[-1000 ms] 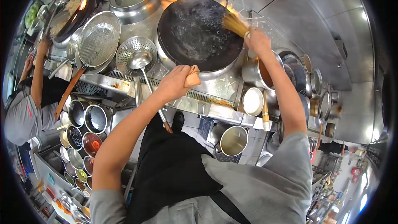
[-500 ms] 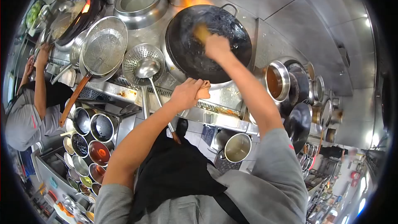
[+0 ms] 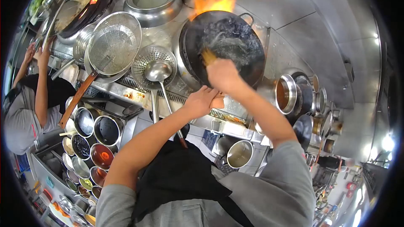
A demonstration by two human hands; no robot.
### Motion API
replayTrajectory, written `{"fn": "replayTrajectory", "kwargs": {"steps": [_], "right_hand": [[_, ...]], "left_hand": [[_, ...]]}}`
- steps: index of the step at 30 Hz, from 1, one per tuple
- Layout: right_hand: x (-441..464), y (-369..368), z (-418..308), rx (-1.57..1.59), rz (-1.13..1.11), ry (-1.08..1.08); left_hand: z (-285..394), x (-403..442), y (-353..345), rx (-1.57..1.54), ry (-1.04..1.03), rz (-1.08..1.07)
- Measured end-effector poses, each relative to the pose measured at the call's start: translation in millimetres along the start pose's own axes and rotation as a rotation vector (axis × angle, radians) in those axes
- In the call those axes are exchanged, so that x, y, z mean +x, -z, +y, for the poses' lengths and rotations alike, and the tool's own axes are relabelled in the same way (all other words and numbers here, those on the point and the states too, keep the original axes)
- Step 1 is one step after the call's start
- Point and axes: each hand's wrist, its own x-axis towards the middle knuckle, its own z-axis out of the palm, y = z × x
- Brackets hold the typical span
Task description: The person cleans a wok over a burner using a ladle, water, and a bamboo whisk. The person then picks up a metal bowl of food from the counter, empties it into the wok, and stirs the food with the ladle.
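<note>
A large black wok sits on the burner with water and steam in it. My left hand is closed at the wok's near edge, gripping a folded tan cloth; the handle or rim under it is hidden. Over the wok's near side, my right hand is wrapped round a bamboo wok brush, its yellowish bristles against the inner wall. To the left of my left hand, a steel ladle rests in a perforated skimmer.
Flames rise behind the wok. A mesh strainer and a steel pot stand to the left. Another person works at a second wok. Several sauce containers fill the lower left; a brown-liquid pot is at right.
My right hand and the brush have come down toward the wok's near side. The flames behind are larger. The wok appears tilted differently, and the other person's ladle is now raised into view.
</note>
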Motion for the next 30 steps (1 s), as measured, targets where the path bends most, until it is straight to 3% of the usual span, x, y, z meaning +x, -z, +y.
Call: {"fn": "replayTrajectory", "kwargs": {"steps": [2,4,6,8,10,12,14,16,17,19,22,24,27,28,30], "right_hand": [[10.7,6.2,3.2,0.026,0.035,-0.179],[55.3,-21.2,63.2,0.109,0.081,-0.424],[67.9,-31.3,92.5,0.123,0.081,-0.486],[44.8,1.0,66.9,0.134,0.027,-0.436],[14.7,25.7,15.9,0.125,-0.043,-0.206],[12.7,27.7,-7.3,0.138,-0.002,-0.204],[59.2,-12.2,43.7,0.36,0.094,-0.507],[66.6,-34.9,74.6,0.341,0.249,-0.726],[60.0,-37.0,77.0,0.344,0.246,-0.737],[36.5,-28.9,73.0,0.408,-0.008,-0.505],[-12.8,17.4,4.4,0.387,-0.062,-0.251],[19.2,-11.0,23.0,0.397,-0.084,-0.385],[48.3,-39.7,88.2,0.668,0.167,-0.68],[43.5,-43.0,91.0,0.665,0.173,-0.687],[31.5,-55.0,84.1,0.842,0.254,-0.503]], "left_hand": [[4.0,-2.1,1.2,-0.005,-0.022,-0.009],[5.0,4.7,5.5,0.02,0.057,-0.066],[4.6,4.2,8.3,0.0,0.073,-0.092],[2.2,4.7,4.3,-0.003,0.048,-0.052],[1.6,-0.2,-1.5,0.001,0.053,-0.02],[0.6,1.2,-1.6,0.004,0.057,0.012],[0.0,4.3,5.7,0.021,0.101,-0.068],[1.5,2.7,9.0,0.009,0.129,-0.115],[0.0,2.0,8.3,-0.023,0.112,-0.111],[-7.0,-4.2,9.8,-0.055,0.089,-0.117],[-13.1,-9.6,4.8,-0.105,0.059,-0.027],[-13.5,-8.0,4.8,-0.102,0.11,-0.052],[-12.6,-4.2,4.2,-0.085,0.124,-0.058],[-13.7,-4.7,4.8,-0.075,0.137,-0.061],[-21.0,-8.0,8.6,-0.088,0.104,-0.061]]}}
